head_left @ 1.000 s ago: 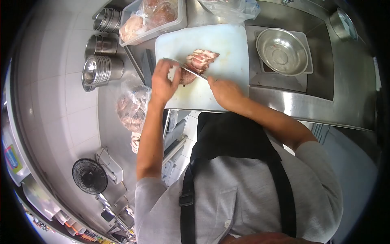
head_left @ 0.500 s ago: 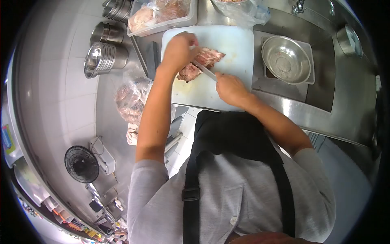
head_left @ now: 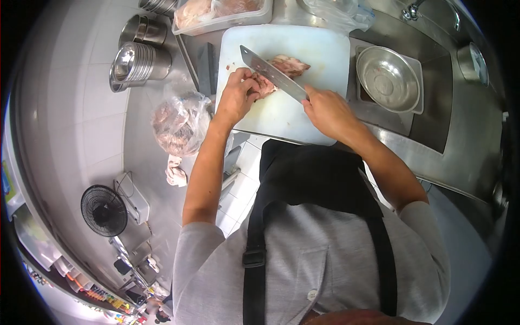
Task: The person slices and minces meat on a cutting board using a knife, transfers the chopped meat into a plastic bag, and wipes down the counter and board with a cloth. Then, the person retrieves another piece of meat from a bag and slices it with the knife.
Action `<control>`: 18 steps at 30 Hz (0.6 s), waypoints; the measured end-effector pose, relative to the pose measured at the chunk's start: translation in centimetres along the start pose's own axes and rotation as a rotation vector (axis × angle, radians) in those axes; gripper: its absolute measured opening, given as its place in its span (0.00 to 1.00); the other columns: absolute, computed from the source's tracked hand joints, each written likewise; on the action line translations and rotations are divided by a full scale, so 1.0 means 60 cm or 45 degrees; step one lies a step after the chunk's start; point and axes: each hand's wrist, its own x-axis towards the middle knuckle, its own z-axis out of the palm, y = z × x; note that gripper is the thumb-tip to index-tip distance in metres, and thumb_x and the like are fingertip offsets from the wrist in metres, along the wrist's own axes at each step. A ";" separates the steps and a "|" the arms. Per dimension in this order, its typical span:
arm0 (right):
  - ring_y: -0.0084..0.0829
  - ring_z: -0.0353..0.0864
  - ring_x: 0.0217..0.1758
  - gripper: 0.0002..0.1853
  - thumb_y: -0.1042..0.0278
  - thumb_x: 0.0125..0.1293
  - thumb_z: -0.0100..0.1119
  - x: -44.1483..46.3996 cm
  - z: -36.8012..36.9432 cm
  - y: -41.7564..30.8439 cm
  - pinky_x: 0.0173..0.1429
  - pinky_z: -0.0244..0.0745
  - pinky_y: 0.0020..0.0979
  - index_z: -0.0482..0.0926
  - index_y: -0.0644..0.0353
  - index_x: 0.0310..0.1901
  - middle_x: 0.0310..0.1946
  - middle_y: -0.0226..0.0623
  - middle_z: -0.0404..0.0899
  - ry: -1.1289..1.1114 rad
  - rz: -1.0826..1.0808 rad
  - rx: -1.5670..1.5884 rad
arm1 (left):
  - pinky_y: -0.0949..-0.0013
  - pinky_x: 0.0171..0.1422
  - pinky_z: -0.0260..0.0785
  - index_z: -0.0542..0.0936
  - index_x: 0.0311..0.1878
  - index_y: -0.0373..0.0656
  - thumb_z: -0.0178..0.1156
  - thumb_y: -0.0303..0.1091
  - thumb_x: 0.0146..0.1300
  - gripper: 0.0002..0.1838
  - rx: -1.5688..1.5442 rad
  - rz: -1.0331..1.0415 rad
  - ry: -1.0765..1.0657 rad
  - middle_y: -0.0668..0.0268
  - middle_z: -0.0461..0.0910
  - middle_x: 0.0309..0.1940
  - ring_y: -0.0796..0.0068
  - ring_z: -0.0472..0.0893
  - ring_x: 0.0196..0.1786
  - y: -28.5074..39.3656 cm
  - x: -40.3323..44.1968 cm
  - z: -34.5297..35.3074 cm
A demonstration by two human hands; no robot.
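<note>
My right hand (head_left: 328, 112) is wrapped round the handle of a broad-bladed cleaver (head_left: 274, 74). Its blade slants up and to the left across raw meat on a white cutting board (head_left: 287, 119). The curled fingers of my left hand (head_left: 238, 97) grip a piece of meat (head_left: 264, 85) on the near side of the blade and partly hide it. Beyond the blade lies another piece of meat (head_left: 291, 65). A few small scraps rest on the board above my left hand.
To the right, a metal colander (head_left: 388, 78) sits in the sink (head_left: 436, 116). A plastic tub (head_left: 222, 23) of bagged meat stands behind the board. On the left are a plastic bag of meat (head_left: 176, 127), stacked metal containers (head_left: 142, 65) and a black fan (head_left: 104, 210).
The cleaver has swung up to show its broad side over the meat. My left hand has come down and toward me, now gripping the near piece.
</note>
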 end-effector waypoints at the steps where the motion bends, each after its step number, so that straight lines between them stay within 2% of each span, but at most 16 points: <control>1: 0.65 0.86 0.42 0.12 0.66 0.78 0.58 -0.002 0.001 0.000 0.51 0.77 0.60 0.77 0.69 0.49 0.34 0.60 0.86 -0.008 0.001 -0.004 | 0.54 0.65 0.77 0.85 0.40 0.42 0.78 0.20 0.50 0.15 0.023 0.021 -0.004 0.59 0.76 0.57 0.50 0.79 0.61 0.002 0.001 -0.002; 11: 0.65 0.85 0.44 0.12 0.66 0.78 0.56 0.014 0.008 -0.008 0.51 0.77 0.62 0.77 0.69 0.51 0.36 0.61 0.86 -0.122 0.103 -0.104 | 0.54 0.66 0.76 0.85 0.40 0.42 0.79 0.23 0.50 0.15 0.031 0.051 -0.090 0.60 0.78 0.57 0.51 0.79 0.62 -0.006 0.009 -0.009; 18: 0.64 0.85 0.48 0.12 0.68 0.78 0.55 0.018 0.012 -0.013 0.55 0.76 0.61 0.76 0.67 0.54 0.39 0.60 0.86 -0.171 0.132 -0.125 | 0.55 0.68 0.76 0.85 0.40 0.42 0.79 0.22 0.50 0.15 0.028 0.082 -0.095 0.61 0.79 0.59 0.52 0.79 0.64 -0.012 0.011 -0.010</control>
